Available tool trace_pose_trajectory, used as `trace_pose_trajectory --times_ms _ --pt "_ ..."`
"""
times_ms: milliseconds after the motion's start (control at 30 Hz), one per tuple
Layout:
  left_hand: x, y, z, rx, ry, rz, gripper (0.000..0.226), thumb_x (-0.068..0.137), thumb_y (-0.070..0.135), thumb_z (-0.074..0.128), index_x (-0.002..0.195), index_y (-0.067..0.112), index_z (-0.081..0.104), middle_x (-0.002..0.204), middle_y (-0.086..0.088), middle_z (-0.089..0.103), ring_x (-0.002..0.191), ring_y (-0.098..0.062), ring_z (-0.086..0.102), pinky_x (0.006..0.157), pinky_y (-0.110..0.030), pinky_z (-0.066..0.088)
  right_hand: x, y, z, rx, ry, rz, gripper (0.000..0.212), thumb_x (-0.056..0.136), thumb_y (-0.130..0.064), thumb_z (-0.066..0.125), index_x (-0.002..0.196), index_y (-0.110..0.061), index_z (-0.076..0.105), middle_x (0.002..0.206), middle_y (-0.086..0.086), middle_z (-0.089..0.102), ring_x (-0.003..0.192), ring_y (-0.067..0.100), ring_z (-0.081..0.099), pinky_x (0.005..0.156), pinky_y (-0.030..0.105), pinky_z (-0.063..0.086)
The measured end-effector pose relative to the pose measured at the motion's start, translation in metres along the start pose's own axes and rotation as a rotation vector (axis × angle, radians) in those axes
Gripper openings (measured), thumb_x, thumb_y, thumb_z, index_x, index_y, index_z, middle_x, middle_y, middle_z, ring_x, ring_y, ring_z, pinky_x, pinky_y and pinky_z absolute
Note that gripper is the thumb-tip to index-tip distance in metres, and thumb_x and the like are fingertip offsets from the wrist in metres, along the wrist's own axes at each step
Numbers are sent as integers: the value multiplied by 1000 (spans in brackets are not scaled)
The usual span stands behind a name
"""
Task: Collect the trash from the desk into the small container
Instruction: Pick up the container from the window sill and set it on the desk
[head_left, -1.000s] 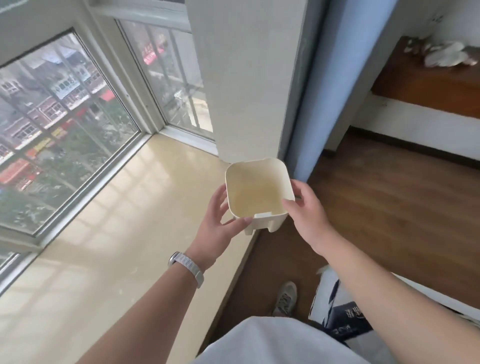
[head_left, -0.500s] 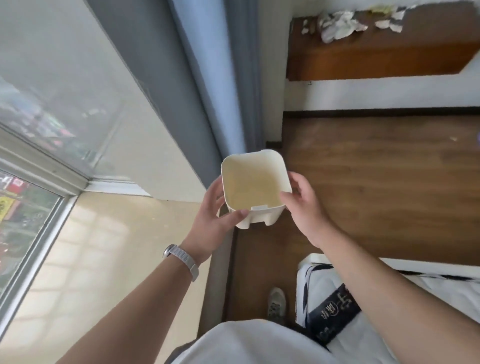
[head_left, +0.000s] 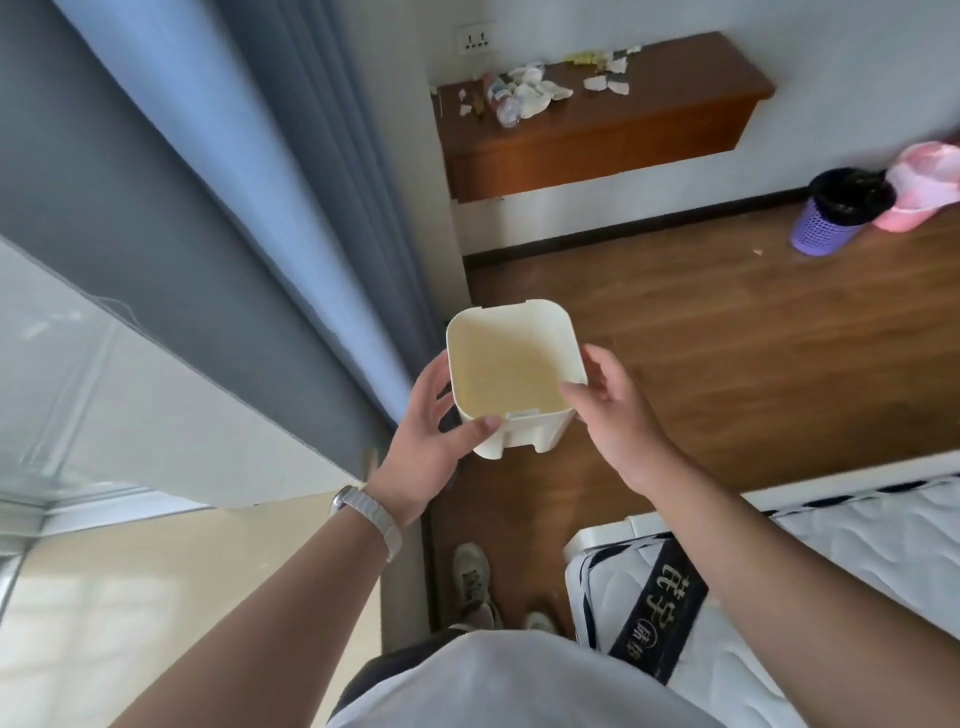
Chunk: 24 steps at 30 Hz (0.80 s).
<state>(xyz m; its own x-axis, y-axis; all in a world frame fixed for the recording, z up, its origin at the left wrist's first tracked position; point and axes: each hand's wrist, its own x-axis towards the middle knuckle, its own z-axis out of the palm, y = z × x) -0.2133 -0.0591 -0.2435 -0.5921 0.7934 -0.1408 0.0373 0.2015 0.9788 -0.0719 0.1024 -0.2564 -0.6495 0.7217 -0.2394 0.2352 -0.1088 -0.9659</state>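
A small cream container (head_left: 511, 364), square with rounded corners and nothing inside, is held in front of me above the wooden floor. My left hand (head_left: 426, 436) grips its near left corner, thumb on the front rim. My right hand (head_left: 618, 415) holds its right side, thumb over the rim. Far ahead, a wall-mounted wooden desk (head_left: 670, 88) carries the trash (head_left: 530, 96): crumpled white tissues, torn paper scraps and a crushed plastic bottle, mostly on its left half.
Blue-grey curtains (head_left: 270, 171) hang at the left beside a window sill (head_left: 182, 587). A mattress (head_left: 857, 566) fills the lower right. A purple bin with a black liner (head_left: 836, 215) and a pink cap (head_left: 924, 182) sit on the floor at the far right.
My view has swung right, from the window toward the room; the desk with trash, the purple bin and the cap have come into sight. Both hands keep the same hold on the container.
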Motion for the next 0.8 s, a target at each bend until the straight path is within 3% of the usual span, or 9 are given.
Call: trace_pose_trajectory --times_ms 300,500,700,800 --pt "96 7 -20 -33 -168 36 76 80 32 79 143 40 38 143 20 48 133 -11 45 114 -50 36 57 -29 8 -34 191 56 62 80 -33 65 139 -29 44 122 -7 64 107 11 64 98 49 50" --pt "161 16 -49 -71 -234 98 82 75 35 79 146 33 37 141 18 50 131 -8 48 111 -42 42 102 -55 27 -97 267 25 69 73 -47 62 138 -38 41 126 -13 62 110 8 62 97 45 51" --pt "206 22 -51 -80 -322 113 79 78 30 80 144 37 39 141 19 51 131 -8 48 113 -43 40 124 -67 24 -92 330 37 63 74 -45 61 135 -41 45 109 -17 69 102 6 65 96 47 51" --pt "227 25 -48 -105 -344 104 76 82 20 80 143 38 39 139 18 53 130 -7 49 112 -44 41 139 -74 20 -83 349 17 55 85 -31 62 137 -36 45 115 -17 66 102 5 65 96 45 52"
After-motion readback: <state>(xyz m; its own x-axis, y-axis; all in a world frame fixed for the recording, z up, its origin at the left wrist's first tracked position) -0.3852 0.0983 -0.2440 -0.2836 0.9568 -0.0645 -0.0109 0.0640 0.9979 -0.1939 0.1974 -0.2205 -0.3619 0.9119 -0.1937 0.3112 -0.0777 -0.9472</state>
